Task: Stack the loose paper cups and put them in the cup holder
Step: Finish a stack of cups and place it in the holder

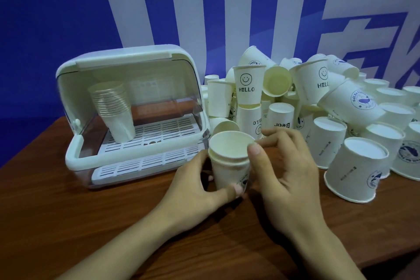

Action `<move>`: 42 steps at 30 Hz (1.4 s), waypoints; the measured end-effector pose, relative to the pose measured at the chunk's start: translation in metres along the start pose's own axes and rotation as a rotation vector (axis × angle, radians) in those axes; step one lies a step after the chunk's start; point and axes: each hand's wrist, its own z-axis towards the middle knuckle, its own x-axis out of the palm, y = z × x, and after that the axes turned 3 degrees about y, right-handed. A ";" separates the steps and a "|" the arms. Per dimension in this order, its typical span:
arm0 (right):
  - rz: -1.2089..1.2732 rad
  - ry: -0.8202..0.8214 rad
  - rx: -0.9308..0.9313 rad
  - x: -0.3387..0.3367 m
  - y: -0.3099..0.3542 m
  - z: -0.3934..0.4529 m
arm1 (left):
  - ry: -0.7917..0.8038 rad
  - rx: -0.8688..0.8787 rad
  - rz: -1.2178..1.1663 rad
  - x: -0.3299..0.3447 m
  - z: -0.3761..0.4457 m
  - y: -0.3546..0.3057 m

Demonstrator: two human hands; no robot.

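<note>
short stack in both hands at the tabletop's middle

left hand [200, 179] curls round the lower wall of the stack [229, 161], thumb tip pressed near its base, the other fingers wrapped behind it. right hand [284, 166] comes in from the other side, thumb tip on the top rim and a forefinger touching the far edge of that rim, the remaining fingers loosely bent and apart from the paper. the stack stands upright, mouth up: smooth matte cream paper, tapered cone shape, a few rolled rims showing one just above the other, a blue print low on the outer cup.

it sits just right of the holder [127, 118], a rounded white plastic box with a clear hood swung up and a slotted white tray inside. in there, on the left of the tray, a taller stack [113, 109] leans a little, its many rims ridged like a coil.

behind and to the right, the pile [318, 109] of loose cups: some upright, many upside down with flat round bases up, some on their sides. a smiley hello cup [248, 85] stands on another cup.

the tabletop [68, 223] is brown wood-grain with a low sheen. behind it, a blue wall [45, 18] with broad white strokes.
</note>
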 end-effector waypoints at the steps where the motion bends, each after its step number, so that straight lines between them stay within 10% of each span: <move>1: -0.029 -0.015 0.018 0.000 -0.003 0.000 | -0.030 -0.001 -0.026 0.000 0.000 0.000; 9: -0.108 0.333 0.297 0.004 -0.007 -0.004 | -0.341 0.078 -0.525 -0.008 0.003 -0.008; 16: -0.252 0.222 0.238 -0.009 0.002 -0.015 | -0.245 0.111 0.005 0.003 0.000 -0.004; 23: -0.404 -0.402 0.061 -0.067 0.000 -0.038 | -0.093 0.044 -0.023 0.008 0.010 -0.007; 30: -0.430 -0.228 0.413 -0.083 -0.035 -0.022 | -0.019 0.047 0.091 0.025 0.016 -0.014; 42: 0.028 -0.198 0.210 -0.071 0.000 -0.002 | 0.074 0.070 0.136 0.026 0.022 -0.003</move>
